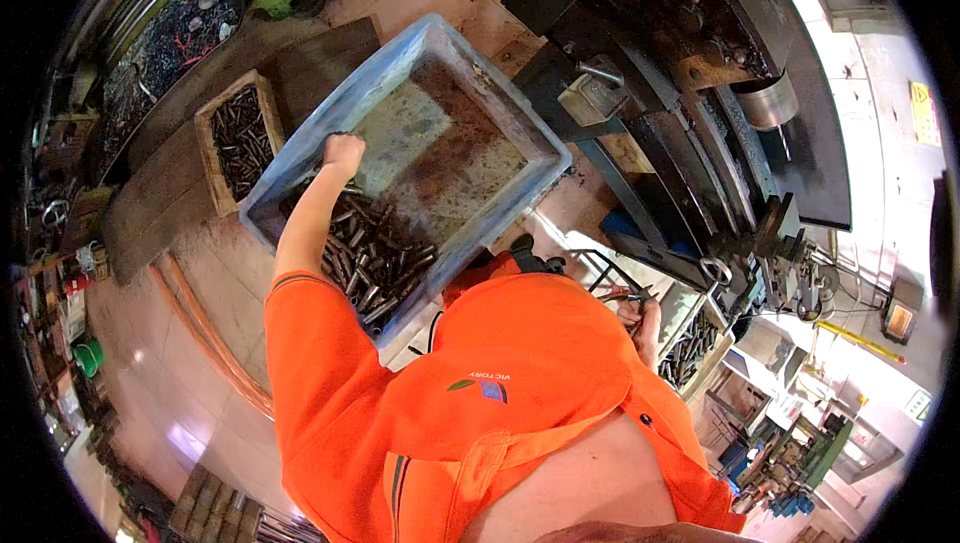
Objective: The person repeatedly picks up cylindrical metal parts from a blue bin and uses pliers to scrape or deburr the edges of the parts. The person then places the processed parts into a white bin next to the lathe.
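Observation:
My left arm reaches over a worn blue plastic tub (548,165), and my left hand (345,151) is closed in a fist by its left inner wall. A bit of something dark shows at the knuckles, too small to name. Below that hand, many short dark metal tubes (365,253) lie heaped in the near left part of the tub. On my right side, low beside my body, my right hand (648,331) is curled with its fingers bent around something dark. What it holds is partly hidden and blends with the dark things behind it.
A wooden box (211,158) of small metal pieces stands left of the tub. Another tray of metal tubes (690,351) sits beside my right hand. A dark, oily machine (690,133) rises at the right. Orange hoses (205,328) run along the floor at left.

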A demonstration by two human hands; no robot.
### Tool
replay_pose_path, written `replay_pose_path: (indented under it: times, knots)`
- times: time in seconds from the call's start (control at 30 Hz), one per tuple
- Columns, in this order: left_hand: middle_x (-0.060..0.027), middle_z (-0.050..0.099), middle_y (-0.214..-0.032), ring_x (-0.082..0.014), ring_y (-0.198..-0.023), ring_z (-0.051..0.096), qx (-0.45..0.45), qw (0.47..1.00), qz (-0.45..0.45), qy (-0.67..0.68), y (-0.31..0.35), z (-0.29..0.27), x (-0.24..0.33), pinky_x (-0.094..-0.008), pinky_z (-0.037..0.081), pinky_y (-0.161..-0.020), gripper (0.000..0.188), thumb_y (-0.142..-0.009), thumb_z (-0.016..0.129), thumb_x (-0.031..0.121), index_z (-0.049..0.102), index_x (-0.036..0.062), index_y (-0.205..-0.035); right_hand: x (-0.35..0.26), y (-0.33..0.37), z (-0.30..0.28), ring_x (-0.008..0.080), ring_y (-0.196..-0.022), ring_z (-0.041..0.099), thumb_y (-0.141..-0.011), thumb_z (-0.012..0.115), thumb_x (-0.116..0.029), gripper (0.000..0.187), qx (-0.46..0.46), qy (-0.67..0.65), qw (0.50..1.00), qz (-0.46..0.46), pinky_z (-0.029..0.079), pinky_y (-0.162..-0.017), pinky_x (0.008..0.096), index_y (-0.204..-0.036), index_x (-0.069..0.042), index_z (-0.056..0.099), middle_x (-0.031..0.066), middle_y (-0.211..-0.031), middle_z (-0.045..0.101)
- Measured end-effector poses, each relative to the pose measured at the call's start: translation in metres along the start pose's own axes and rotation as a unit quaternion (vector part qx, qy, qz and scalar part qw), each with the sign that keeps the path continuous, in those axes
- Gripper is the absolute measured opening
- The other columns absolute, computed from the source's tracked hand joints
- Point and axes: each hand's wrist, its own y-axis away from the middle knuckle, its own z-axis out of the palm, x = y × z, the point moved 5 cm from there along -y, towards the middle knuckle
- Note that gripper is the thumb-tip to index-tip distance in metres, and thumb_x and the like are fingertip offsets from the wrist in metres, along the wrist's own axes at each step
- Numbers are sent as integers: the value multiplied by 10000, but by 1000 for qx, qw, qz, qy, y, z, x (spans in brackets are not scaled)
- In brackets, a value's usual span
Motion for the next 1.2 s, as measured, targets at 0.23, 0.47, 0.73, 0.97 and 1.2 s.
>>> replay_pose_path:
  times: [0.23, 0.47, 0.73, 0.97, 1.2]
  knots:
    - [-137, 649, -837, -265, -802, 632, 51, 980, -129, 140, 47, -63, -14, -382, 497, -685, 191, -711, 610, 135, 617, 22, -866, -5, -9, -6, 48, -420, 293, -821, 370, -235, 323, 40, -20, 999, 5, 280, -397, 174, -867, 59, 496, 203, -977, 573]
    - [-140, 580, -531, -155, -485, 588, 173, 717, -187, 648, 97, -90, 49, -301, 445, -469, 163, -693, 599, 94, 610, -59, -745, -13, -41, -13, 51, -417, 295, -853, 326, -274, 387, -3, -27, 998, 56, 285, -400, 180, -930, 62, 502, 164, -910, 591]
    - [-127, 599, -602, -165, -487, 591, 70, 644, -73, 758, 122, -142, 117, -240, 468, -442, 188, -797, 567, 82, 606, -101, -822, -49, -57, -8, 32, -415, 299, -855, 364, -197, 267, -89, 46, 994, 36, 271, -375, 179, -941, 16, 501, 155, -871, 586]
    - [-149, 591, -610, -271, -558, 626, 43, 438, 73, 895, 129, -269, 193, -293, 477, -458, 266, -798, 616, 145, 547, -81, -921, -96, -25, 65, 65, -507, 368, -766, 461, -108, 220, -202, 259, 942, -69, 307, -445, 221, -950, -7, 528, 122, -903, 618]
    - [-136, 621, -689, -219, -613, 631, 33, 532, 179, 827, 118, -347, 325, -282, 485, -516, 234, -829, 602, 169, 580, -62, -860, -113, 25, 96, 170, -799, 538, -652, 533, -97, 298, -271, 433, 852, -114, 427, -735, 279, -917, 38, 550, 92, -844, 596]
